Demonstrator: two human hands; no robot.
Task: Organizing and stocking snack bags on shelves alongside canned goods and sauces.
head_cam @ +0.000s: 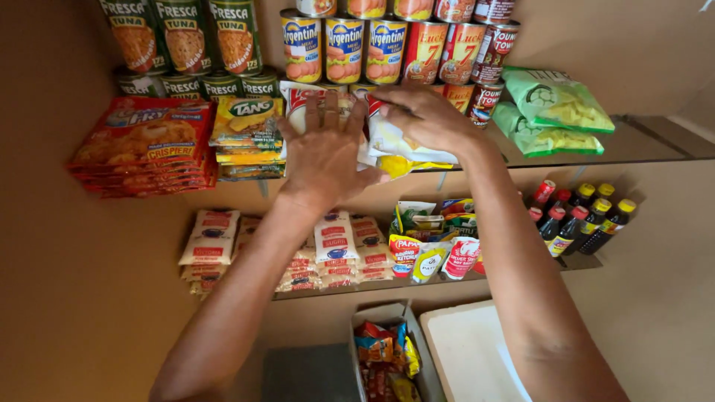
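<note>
My left hand (325, 149) lies flat with fingers spread on a stack of white and red sachets (301, 98) on the upper shelf. My right hand (426, 117) presses down on white and yellow packets (406, 153) just beside it, fingers curled over their top edge. Both hands meet at the middle of the shelf, below a row of yellow and blue cans (344, 48) and red cans (444, 50).
Green cans (184, 35), red packets (145, 141), orange drink sachets (246, 123) at left; green snack bags (555, 100) at right. Lower shelf: white sugar bags (335, 240), sauce pouches (432, 257), dark bottles (588, 219). Below, a cardboard box of snacks (383, 357) and a white lid (465, 357).
</note>
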